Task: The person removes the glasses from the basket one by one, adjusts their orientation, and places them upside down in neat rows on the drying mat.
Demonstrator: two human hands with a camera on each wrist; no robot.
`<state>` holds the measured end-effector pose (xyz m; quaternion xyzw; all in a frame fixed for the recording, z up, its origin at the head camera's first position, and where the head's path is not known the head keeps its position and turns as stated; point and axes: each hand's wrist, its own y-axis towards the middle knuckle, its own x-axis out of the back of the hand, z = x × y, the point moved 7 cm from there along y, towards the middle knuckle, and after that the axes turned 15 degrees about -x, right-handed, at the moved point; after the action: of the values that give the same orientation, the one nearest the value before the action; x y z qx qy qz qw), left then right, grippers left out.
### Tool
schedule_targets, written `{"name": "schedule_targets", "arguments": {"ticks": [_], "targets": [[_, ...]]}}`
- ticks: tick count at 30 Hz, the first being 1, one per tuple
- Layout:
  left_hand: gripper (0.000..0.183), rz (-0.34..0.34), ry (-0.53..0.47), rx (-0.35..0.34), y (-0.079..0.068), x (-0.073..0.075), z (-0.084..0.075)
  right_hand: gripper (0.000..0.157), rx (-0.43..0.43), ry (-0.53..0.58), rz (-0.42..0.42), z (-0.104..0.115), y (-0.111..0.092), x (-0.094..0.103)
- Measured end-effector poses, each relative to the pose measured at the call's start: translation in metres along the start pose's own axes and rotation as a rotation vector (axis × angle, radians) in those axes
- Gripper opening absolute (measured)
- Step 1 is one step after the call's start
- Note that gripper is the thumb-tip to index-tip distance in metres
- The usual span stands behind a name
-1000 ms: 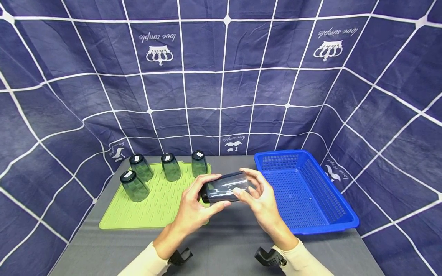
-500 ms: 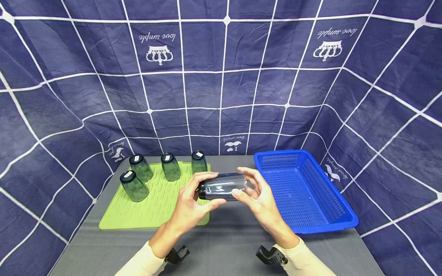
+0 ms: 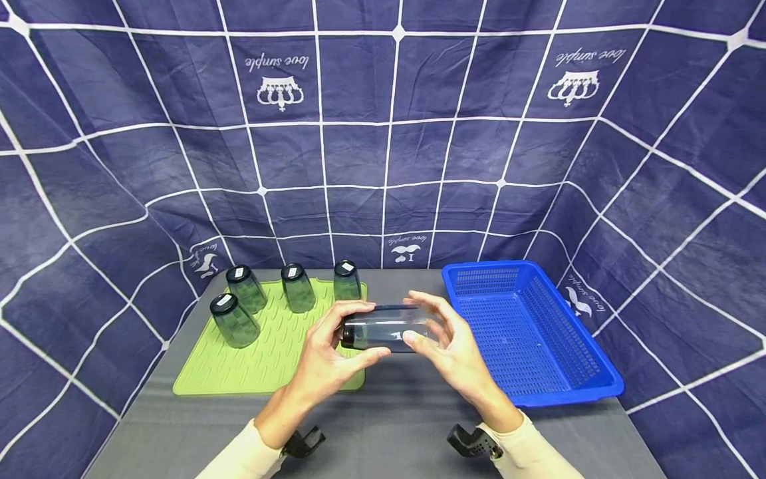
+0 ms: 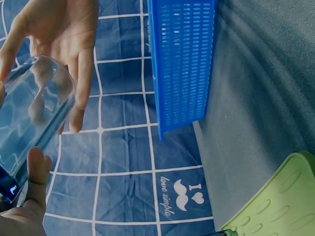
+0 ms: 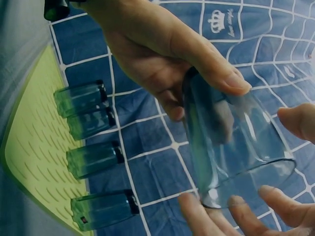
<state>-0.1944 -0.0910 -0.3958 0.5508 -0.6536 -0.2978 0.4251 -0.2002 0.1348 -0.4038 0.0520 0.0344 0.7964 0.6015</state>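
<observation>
A tinted clear glass (image 3: 385, 327) lies sideways in the air between both hands, with its dark, thick base to the left and its mouth to the right. Thumb and fingers of my left hand (image 3: 326, 352) grip it around the base end. At the mouth end, my right hand (image 3: 451, 342) curls around the rim, its thumb in front and the other fingers behind. In the right wrist view, fingertips of the right hand (image 5: 290, 211) lie along the rim of the glass (image 5: 236, 142); exact contact is hard to tell.
Several similar glasses (image 3: 298, 289) stand upside down on a green ridged mat (image 3: 257, 372) at left, pale labels on their bases. A blue perforated basket (image 3: 556, 398) sits at right. A dark blue cloth with white lines (image 3: 359, 159) hangs behind the grey table (image 3: 389, 426).
The glass has turned from slightly tilted to nearly level and shifted a little left. My left hand has moved slightly left with it; both hands keep their places at its ends.
</observation>
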Motion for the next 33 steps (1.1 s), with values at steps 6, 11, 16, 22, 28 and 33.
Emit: {"name": "schedule_targets", "arguments": {"ticks": [6,11,16,22,28,33], "targets": [[0.079,-0.026,0.012,0.042,-0.001,0.007,0.003,0.069,0.000,-0.028,-0.038,0.001,-0.002,0.007],[0.084,-0.051,0.040,0.089,-0.003,0.015,0.006,0.067,0.030,-0.101,-0.090,0.001,-0.003,0.013],[0.087,-0.067,0.092,0.141,-0.010,0.022,0.010,0.061,0.044,-0.165,-0.134,-0.001,-0.005,0.017],[0.090,-0.085,0.158,0.187,-0.014,0.033,0.013,0.059,0.074,-0.208,-0.169,-0.002,-0.006,0.020],[0.087,-0.095,0.193,0.183,-0.016,0.043,0.016,0.055,0.096,-0.242,-0.187,-0.004,-0.007,0.024],[0.086,-0.104,0.213,0.189,-0.019,0.051,0.019,0.049,0.114,-0.267,-0.200,-0.006,-0.008,0.027]]}}
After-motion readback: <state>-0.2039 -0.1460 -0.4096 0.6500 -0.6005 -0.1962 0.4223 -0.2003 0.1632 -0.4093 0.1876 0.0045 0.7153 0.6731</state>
